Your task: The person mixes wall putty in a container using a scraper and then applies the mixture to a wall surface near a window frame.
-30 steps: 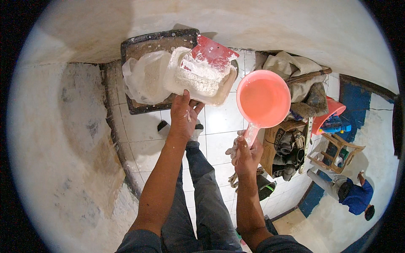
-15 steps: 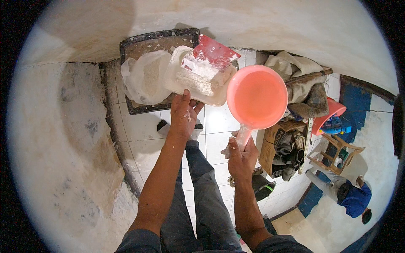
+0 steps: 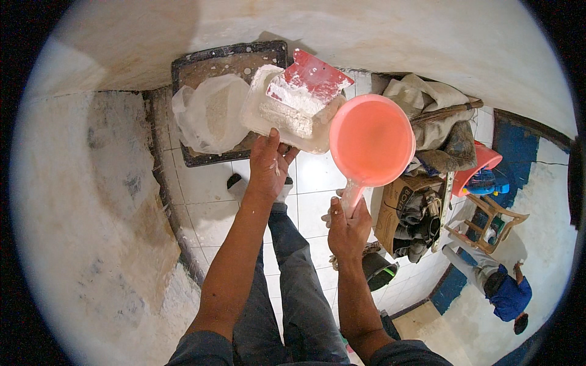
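Dipper point(image 3: 372, 143) and tub point(image 3: 317, 143) are in the person's 2 hands, held up above a white tiled floor point(image 3: 317, 174). The right hand point(image 3: 350, 227) is closed round the handle of the pink dipper, which is smeared with white; the round bowl points away from the person, its open top facing the camera. The left hand point(image 3: 271, 160) is partly curled, pinching the near side of the pale tub, its thumb over the rim and its other fingers at the outer side and below. White powder point(image 3: 284, 116) lies in the tub, and a red scraper point(image 3: 314, 74), crusted with white, leans across its far side. The bowl stands just right of the tub; whether they touch, the view cannot tell. Left of the tub, a clear bag point(image 3: 210, 116) sits on a dark-rimmed tray point(image 3: 213, 68). To the right are sacks point(image 3: 452, 149), a box point(image 3: 387, 216) of dark things, a stool point(image 3: 511, 212) and, farther off, a person in blue point(image 3: 511, 296)
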